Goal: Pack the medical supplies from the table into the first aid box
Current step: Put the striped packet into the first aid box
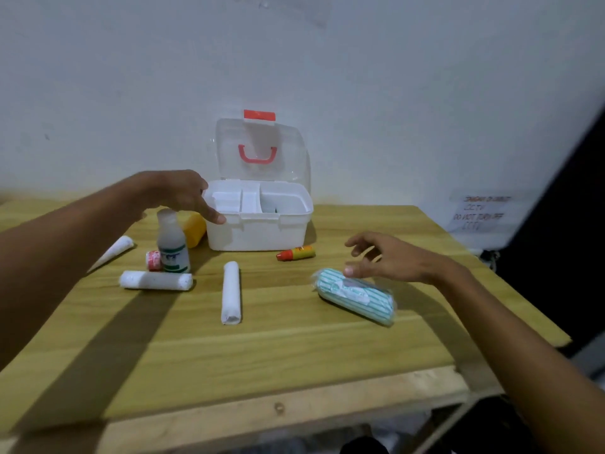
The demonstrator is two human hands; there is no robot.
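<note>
Nothing looks packed yet — every supply in view lies out on the table [294, 348], and the step in hand seems to be the first pick.

Furthest left, a white cone [113, 252] lies partly hidden by the left forearm. Next come a small red-and-white roll [153, 260], touching the foot of an upright bottle [172, 242], and in front of them a gauze roll [155, 280] lying flat. Behind the bottle a yellow container [194, 229] rests tipped against the box's left side. The left hand [178, 193] hovers above the bottle cap, fingers spread and holding nothing, one fingertip at the box's near left corner (whether it touches the rim I cannot tell).

In the middle, a second gauze roll [231, 292] lies pointing toward the camera. The box [258, 231] stands at the back by the wall, its clear lid [262, 149] tipped upright, the divided tray inside showing white and apparently bare.

To the right, a red-and-yellow tube [296, 252] lies just before the box. Further right a striped pack [355, 296] sits in clear wrapping, and the right hand [389, 258] hangs just over its far end, fingers loose and unclosed, gripping nothing — blur leaves contact uncertain.

The next move likely calls for closing the right hand round the pack, lifting it clear, and finding a compartment wide enough; the slick wrapping may slip.
</note>
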